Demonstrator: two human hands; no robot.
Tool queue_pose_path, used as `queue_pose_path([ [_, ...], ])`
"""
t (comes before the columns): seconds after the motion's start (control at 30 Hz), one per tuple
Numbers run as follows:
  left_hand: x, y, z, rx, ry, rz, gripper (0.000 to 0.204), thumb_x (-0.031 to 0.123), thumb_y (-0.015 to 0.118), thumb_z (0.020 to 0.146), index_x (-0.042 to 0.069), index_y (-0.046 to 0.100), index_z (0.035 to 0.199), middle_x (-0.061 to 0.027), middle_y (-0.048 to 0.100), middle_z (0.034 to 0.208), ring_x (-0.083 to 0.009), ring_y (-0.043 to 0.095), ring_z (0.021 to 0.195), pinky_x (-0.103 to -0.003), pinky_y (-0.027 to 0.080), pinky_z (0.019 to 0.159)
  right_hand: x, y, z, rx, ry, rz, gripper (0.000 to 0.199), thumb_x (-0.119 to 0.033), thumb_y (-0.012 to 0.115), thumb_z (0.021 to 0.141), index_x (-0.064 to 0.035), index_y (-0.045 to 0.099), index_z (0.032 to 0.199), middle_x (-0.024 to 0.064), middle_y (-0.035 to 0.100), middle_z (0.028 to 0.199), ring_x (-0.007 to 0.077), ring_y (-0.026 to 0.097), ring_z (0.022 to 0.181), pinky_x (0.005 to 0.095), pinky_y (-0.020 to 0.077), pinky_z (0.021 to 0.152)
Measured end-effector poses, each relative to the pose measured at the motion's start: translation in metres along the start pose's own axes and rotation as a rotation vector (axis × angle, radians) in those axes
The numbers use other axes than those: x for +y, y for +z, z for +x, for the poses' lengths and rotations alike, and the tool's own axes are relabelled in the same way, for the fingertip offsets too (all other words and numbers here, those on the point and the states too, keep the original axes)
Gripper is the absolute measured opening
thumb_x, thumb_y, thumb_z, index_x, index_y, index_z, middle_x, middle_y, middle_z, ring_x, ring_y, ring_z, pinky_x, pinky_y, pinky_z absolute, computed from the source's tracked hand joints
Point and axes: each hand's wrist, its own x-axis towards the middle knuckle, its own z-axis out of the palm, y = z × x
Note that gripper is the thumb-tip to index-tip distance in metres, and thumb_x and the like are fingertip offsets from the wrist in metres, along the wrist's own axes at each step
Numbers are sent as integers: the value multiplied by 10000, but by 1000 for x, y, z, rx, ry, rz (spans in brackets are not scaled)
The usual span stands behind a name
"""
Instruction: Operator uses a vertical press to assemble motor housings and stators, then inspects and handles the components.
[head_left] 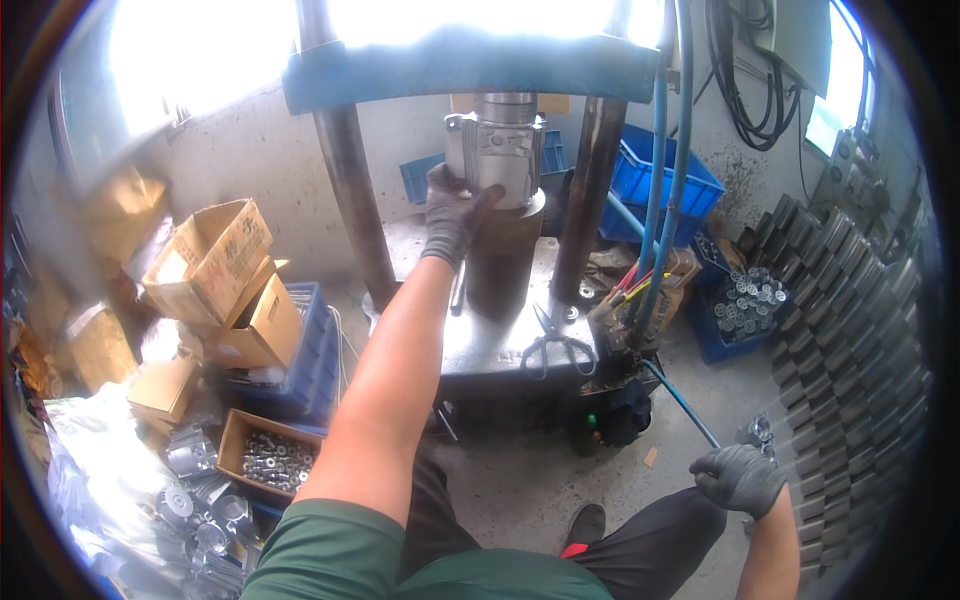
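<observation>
A silvery metal motor housing [505,165] stands upright on a dark steel cylinder [500,262], under the blue crossbeam [420,80] of a press. My left hand [452,214], in a dark grey glove, reaches forward and holds the housing low on its left side, with the thumb across the front. At the lower right my right hand [738,478], gloved alike, is closed around the end of a blue-green lever [682,402] that slants down from the press. On the metal bed [480,345] lies a pair of scissors [556,348], right of the cylinder.
Cardboard boxes [215,255] are stacked at left above a box of small metal parts [270,460]. More motor housings [205,530] lie at lower left. Blue crates [735,345] and tall stacks of metal pieces [850,350] line the right. Blue hoses [668,200] run beside the press.
</observation>
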Motion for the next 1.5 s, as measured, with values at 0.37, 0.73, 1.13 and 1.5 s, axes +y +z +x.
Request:
queue_pose_path([
  [0.37, -13, 1, 7, -5, 13, 5, 918, 286, 976, 707, -2, 478, 1422, -147, 619, 1316, -259, 607, 1235, -374, 531, 1047, 8, 7, 0, 1, -47, -39, 202, -178, 719, 925, -70, 814, 1066, 196, 783, 905, 384, 770, 853, 461, 613, 815],
  [0.73, -7, 2, 4, -3, 42, -14, 909, 270, 975, 709, -7, 477, 1417, -146, 621, 1307, -258, 607, 1230, -378, 529, 1054, 3, 1, 2, 11, 14, 7, 231, -175, 711, 928, -71, 807, 1111, 193, 790, 936, 387, 772, 887, 457, 616, 833],
  [1.13, -8, 1, 4, 9, 24, -5, 910, 274, 970, 703, -9, 483, 1418, -154, 619, 1312, -275, 597, 1254, -382, 507, 1082, -7, -6, 1, -14, 146, 79, 315, -197, 680, 934, -54, 789, 1193, 214, 790, 1010, 397, 769, 955, 470, 611, 902],
  [1.5, -11, 0, 7, 9, 47, 18, 915, 300, 985, 692, -8, 500, 1404, -149, 618, 1305, -272, 591, 1232, -389, 507, 1066, 0, -2, 1, -67, 9, -69, 269, -184, 685, 934, -64, 805, 1142, 177, 800, 1032, 383, 770, 971, 454, 612, 909],
])
